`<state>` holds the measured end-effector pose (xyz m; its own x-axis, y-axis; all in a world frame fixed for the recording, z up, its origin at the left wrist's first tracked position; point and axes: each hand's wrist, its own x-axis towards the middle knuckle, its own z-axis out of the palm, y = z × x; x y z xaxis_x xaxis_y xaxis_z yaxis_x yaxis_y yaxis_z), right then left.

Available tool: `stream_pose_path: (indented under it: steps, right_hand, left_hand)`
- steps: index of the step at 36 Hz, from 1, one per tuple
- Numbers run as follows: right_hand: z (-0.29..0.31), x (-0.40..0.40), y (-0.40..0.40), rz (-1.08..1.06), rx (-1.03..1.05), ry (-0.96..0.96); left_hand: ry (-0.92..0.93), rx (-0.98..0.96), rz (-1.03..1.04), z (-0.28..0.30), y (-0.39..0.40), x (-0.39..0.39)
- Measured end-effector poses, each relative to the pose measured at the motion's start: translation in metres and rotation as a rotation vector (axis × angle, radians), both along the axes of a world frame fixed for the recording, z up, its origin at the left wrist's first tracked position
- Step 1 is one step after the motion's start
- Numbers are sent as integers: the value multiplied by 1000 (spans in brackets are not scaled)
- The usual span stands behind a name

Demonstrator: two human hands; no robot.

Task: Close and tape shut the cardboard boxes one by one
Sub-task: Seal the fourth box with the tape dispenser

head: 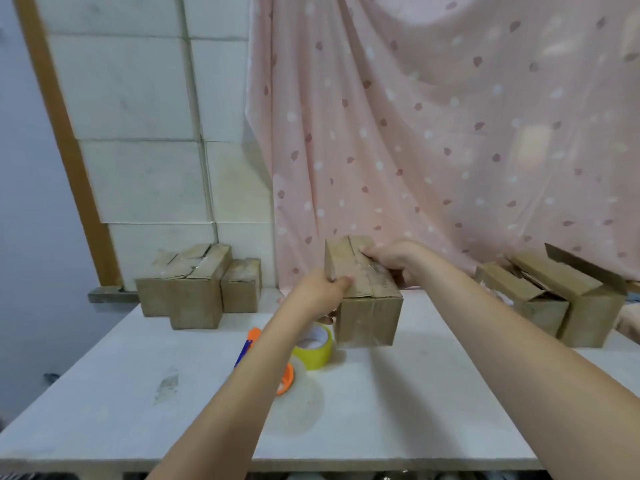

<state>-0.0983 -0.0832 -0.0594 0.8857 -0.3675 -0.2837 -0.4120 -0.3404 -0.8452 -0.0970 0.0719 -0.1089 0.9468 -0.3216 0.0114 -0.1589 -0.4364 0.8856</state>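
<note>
- Our left hand (320, 289) has its fingers curled at the near left edge of the middle box (367, 299), pinching the upright side flap (329, 263) that stands up from that edge.
- Our right hand (393, 259) lies across the far right of the box top, fingers closed over the top edge and down the side, pressing the top flaps flat.
- The middle box stands on the white table (138, 375), at its back edge and just in front of the pink curtain (433, 133); a shiny strip of clear tape seems to run along its top seam, though blur makes this uncertain.
- We judge the step to be folding and holding this box shut, so the left flap should go down flush before any more tape goes on.
- To do it well, we keep the right hand's pressure steady so the box does not slide, and fold the flap squarely along its crease.
- The yellow tape roll (317, 348) sits just in front of the box, partly under our left forearm, with a clear roll (298, 375) beside it.
- Closed boxes (194, 289) stand at the left; open boxes (554, 299) wait at the right.
</note>
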Motion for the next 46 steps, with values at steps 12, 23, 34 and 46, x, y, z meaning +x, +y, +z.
stream_pose_path:
  steps: [12,23,34,46]
  right_hand:
    - [-20,132,97,172,114,7]
    - [-55,183,105,-33,73,-220]
    - [-78,192,101,-26,16,-63]
    - [-112,258,100,-54,21,-6]
  left_hand:
    - [-22,-60,263,1,101,98]
    - [1,-140,256,-24,113,128]
    - [95,-59,260,-39,102,138]
    - [188,-192,315,-49,101,160]
